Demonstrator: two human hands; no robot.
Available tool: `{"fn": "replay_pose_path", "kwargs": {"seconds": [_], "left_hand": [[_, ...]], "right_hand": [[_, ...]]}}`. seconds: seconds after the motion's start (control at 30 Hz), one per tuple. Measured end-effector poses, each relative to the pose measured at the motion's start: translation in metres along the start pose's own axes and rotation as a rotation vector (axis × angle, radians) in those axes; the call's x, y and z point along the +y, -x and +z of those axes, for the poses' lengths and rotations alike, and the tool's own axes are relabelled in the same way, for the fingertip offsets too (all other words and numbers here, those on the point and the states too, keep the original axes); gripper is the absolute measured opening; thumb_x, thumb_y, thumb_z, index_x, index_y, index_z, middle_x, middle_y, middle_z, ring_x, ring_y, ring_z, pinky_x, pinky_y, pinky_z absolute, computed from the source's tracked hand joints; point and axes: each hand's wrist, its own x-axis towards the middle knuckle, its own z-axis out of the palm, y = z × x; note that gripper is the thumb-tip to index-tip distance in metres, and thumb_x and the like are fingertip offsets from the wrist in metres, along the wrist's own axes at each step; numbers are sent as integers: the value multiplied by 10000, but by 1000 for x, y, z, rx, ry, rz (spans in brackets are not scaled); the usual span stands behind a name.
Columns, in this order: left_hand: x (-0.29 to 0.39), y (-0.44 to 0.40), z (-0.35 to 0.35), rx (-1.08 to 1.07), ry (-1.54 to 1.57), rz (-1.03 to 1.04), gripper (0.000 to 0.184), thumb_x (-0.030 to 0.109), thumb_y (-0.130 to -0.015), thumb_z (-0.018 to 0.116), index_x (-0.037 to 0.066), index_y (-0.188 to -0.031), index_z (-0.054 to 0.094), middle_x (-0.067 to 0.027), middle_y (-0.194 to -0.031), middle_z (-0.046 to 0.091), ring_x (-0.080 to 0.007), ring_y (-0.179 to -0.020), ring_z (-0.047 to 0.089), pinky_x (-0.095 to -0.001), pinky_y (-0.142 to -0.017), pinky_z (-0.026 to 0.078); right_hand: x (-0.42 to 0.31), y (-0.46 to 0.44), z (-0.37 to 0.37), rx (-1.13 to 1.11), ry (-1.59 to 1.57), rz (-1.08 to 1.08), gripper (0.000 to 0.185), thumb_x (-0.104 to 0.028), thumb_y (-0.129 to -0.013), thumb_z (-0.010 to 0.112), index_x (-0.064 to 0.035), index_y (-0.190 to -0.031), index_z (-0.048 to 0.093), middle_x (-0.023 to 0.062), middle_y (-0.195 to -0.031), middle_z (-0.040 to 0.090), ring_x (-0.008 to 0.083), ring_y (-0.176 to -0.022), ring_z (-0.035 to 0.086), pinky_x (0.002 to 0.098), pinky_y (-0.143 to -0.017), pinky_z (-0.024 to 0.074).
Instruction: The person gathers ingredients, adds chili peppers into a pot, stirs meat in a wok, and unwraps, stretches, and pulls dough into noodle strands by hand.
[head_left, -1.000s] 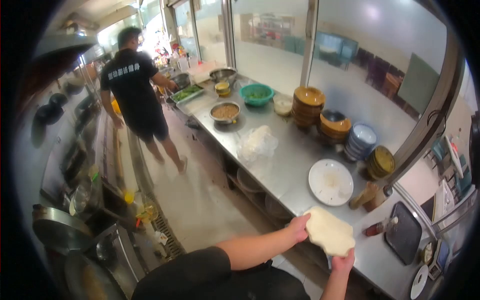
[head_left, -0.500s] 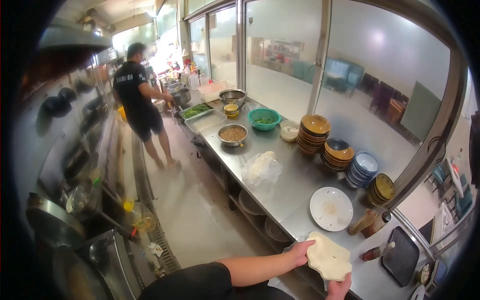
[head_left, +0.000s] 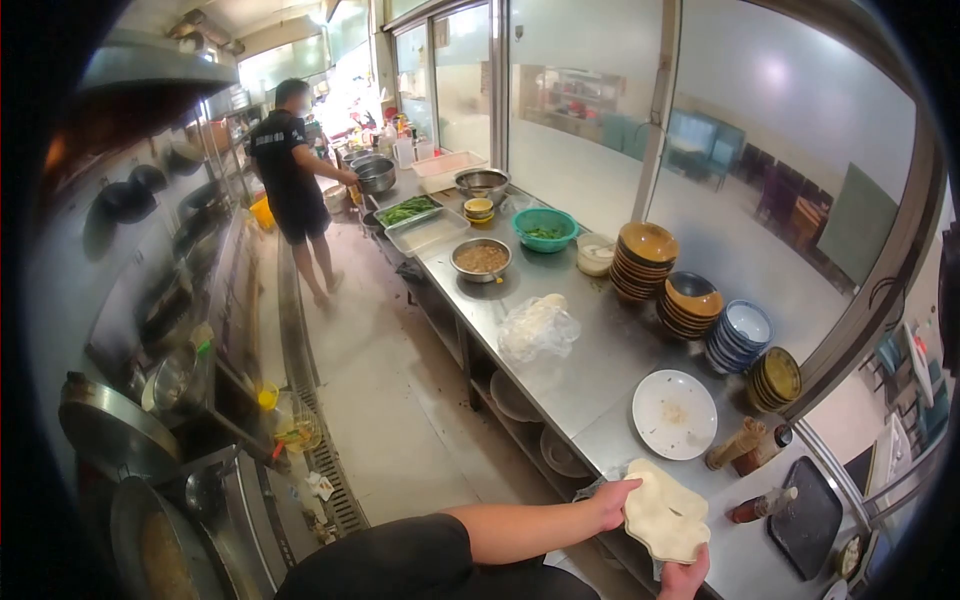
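Note:
A flat, floppy sheet of pale dough (head_left: 664, 515) hangs between my two hands at the near edge of the steel counter. My left hand (head_left: 614, 503) pinches its left edge, thumb on top. At the lower right corner, my right hand (head_left: 686, 576) grips the dough between thumb and fingers. A small dark slit shows near the middle of the sheet. Just beyond it lies a white plate (head_left: 675, 414) with crumbs on it. Farther up the counter, a clear plastic bag (head_left: 538, 328) holds more pale dough.
Stacked bowls (head_left: 643, 262) stand along the window side. Sauce bottles (head_left: 762, 450) and a black tray (head_left: 803, 518) are at the right. A bowl of brown food (head_left: 481, 260) and a green basin (head_left: 545, 230) sit farther back. Woks line the left; another person (head_left: 290, 180) stands beyond the aisle.
My view has turned slightly, so the whole scene sits farther right. Both hands still hold the dough, and a dark slit now shows in it. The other person's arm has shifted a little.

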Motion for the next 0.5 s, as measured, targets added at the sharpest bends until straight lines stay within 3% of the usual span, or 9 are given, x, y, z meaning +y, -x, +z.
{"fn": "replay_pose_path", "kwargs": {"seconds": [0.1,0.27,0.5], "left_hand": [[-2,-1,-1,28,0,-18,391,155,-952,449,-51,-1282,405,-183,-1274,508,-298,-1171,510,-413,-1012,402],[-6,-4,-6,50,-3,-4,383,151,-950,454,-61,-1266,420,-184,-1257,520,-304,-1153,525,-423,-996,420],[-9,6,3,90,-21,-1,380,139,-945,464,-68,-1261,421,-188,-1253,522,-314,-1148,529,-436,-983,436]], "right_hand": [[-1,1,-6,-88,174,-73,361,-140,-977,318,58,-1256,433,192,-1273,508,302,-1159,510,429,-990,429],[-12,3,4,113,-332,196,394,-157,-962,303,46,-1272,436,201,-1306,483,328,-1205,464,483,-1038,348],[-16,3,-7,193,-390,230,422,-171,-940,308,42,-1281,436,211,-1324,469,348,-1236,433,518,-1072,288]]}}
